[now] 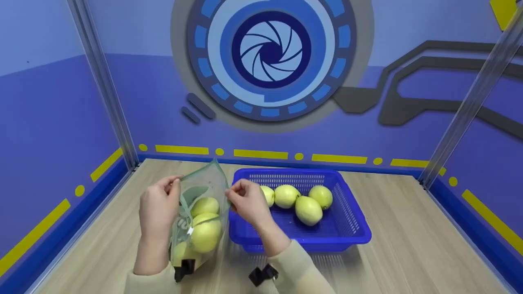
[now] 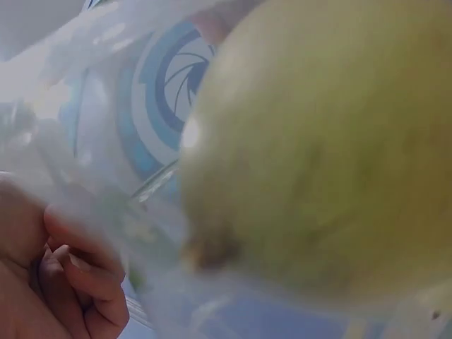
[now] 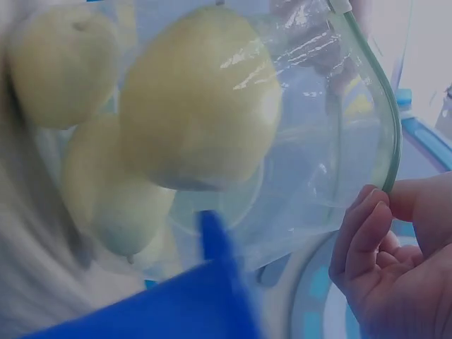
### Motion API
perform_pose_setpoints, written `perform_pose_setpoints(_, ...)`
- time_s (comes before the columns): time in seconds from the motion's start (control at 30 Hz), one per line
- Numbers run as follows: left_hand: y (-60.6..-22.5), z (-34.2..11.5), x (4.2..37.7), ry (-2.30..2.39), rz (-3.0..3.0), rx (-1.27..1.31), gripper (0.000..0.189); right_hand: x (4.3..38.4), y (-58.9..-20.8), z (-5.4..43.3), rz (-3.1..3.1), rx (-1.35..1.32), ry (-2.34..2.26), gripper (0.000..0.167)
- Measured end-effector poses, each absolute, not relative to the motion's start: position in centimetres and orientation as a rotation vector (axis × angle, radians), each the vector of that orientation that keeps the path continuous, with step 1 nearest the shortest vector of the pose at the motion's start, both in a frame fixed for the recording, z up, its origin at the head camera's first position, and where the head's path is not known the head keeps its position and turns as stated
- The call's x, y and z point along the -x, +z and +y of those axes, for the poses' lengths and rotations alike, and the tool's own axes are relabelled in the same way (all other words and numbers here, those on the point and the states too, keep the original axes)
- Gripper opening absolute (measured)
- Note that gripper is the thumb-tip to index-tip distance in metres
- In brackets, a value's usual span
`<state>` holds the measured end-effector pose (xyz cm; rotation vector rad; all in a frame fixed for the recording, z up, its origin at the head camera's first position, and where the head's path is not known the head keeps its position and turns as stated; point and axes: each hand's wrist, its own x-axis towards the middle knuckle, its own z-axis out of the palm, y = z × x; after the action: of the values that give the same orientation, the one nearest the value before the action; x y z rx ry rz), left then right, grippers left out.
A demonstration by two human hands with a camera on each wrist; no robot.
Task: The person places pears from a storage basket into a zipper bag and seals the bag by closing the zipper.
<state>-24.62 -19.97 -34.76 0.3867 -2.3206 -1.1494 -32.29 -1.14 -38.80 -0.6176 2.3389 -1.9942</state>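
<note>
A clear plastic bag with a green edge (image 1: 206,173) hangs between both hands at the left of the basket. My left hand (image 1: 158,208) pinches its left upper edge. The right hand (image 1: 250,204) pinches the opposite edge with thumb and curled fingers, seen closely in the right wrist view. Three pale yellow-green pears (image 3: 201,99) lie inside the bag, stacked toward its bottom. One pear (image 2: 318,148) fills much of the left wrist view. Just right of the bag stands a blue plastic basket (image 1: 302,241) with several similar pears (image 1: 309,210) in it.
The wooden tabletop (image 1: 412,228) extends to the right of the basket. Blue and purple panels (image 1: 269,139) enclose its back and sides, with metal posts (image 1: 102,73) at the rear corners.
</note>
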Motion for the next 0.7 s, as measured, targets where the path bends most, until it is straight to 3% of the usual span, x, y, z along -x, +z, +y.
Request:
perform_pose_setpoints(0.53, -27.4, -23.5, 24.2, -1.270, -2.249, -0.457, 0.033, 33.7, -27.8, -3.0, 2.364, 0.705, -2.006, 0.013)
perform_pose_setpoints(0.7, -26.0, -23.9, 24.1, -1.222, -2.241, -0.467, 0.033, 33.6, -26.3, -3.5, 2.369, 0.735, -1.987, 0.013)
